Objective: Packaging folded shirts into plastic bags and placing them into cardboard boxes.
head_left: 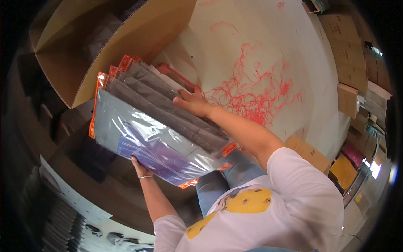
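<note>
Looking down from the head view now, and holding a fanned stack of flat, clear-wrapped packs [155, 122] right in the middle of it all! Grasping the near lower edge with the left hand [142, 169], laying the thumb over the glossy wrapping and tucking the other fingers out of sight. Touching the far side of the stack with the right hand [194, 103], curling it slightly against the rear packs; not being able to tell whether gripping or merely pressing there. Tilting the whole stack in front of the body, partly over the blue jeans [239, 166], and showing off grey contents, orange-red end strips and a blue-violet patch on the nearest pack. Wearing a thin bracelet [146, 177] on the left wrist, plus a white T-shirt [310, 189] with a yellow print. Glancing to the upper left, and spotting an open cardboard carton [130, 38] just beside the stack's far end. Swinging across to the pale floor [310, 63], and finding a loose tangle of red strands [260, 98] beyond the right forearm [243, 126]. Catching a smaller cardboard box [308, 153] near the right sleeve, and more brown cartons [346, 50] lining the far right.
</note>
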A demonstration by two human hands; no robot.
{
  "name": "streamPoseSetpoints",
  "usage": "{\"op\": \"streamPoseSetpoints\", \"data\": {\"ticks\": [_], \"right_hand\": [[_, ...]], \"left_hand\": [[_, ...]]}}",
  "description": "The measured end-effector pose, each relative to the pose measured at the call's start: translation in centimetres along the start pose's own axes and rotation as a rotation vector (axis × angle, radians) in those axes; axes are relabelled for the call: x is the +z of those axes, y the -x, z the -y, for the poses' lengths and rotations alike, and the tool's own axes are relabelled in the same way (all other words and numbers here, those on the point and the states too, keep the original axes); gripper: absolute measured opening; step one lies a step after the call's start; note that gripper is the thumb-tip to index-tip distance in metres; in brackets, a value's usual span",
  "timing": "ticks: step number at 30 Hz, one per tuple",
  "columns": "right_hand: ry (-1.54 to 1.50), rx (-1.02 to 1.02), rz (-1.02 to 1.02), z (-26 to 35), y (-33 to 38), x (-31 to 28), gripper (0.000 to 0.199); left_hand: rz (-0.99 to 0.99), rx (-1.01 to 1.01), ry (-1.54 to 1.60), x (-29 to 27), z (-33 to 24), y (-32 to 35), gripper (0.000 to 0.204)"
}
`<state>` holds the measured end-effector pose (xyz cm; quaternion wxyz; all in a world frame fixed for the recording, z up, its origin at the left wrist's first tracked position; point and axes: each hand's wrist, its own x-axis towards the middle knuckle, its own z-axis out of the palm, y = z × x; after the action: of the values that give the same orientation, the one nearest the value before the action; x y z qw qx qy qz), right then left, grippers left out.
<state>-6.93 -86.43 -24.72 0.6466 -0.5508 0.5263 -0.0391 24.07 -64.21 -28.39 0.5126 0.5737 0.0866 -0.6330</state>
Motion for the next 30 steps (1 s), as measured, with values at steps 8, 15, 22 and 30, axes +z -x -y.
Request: {"op": "streamPoseSetpoints", "data": {"ticks": [8, 15, 22, 30], "right_hand": [[-0.059, 0.026, 0.125, -3.8, 0.6, -0.7, 0.104], [-0.037, -0.198, 0.039, 1.8, 9.8, -5.4, 0.14], [0.05, -0.25, -0.162, 10.9, 13.0, -3.9, 0.139], [0.382, -0.389, -0.229, 14.6, 12.3, 1.4, 0.139]], "left_hand": [[-0.076, -0.053, -0.098, 0.1, -0.6, 0.3, 0.072], [0.009, -0.043, -0.115, 8.2, 0.5, 1.6, 0.056], [0.217, 0.12, -0.077, 11.9, 3.7, -5.9, 0.074], [-0.194, 0.894, -1.068, 6.3, 4.9, -7.8, 0.06]]}}
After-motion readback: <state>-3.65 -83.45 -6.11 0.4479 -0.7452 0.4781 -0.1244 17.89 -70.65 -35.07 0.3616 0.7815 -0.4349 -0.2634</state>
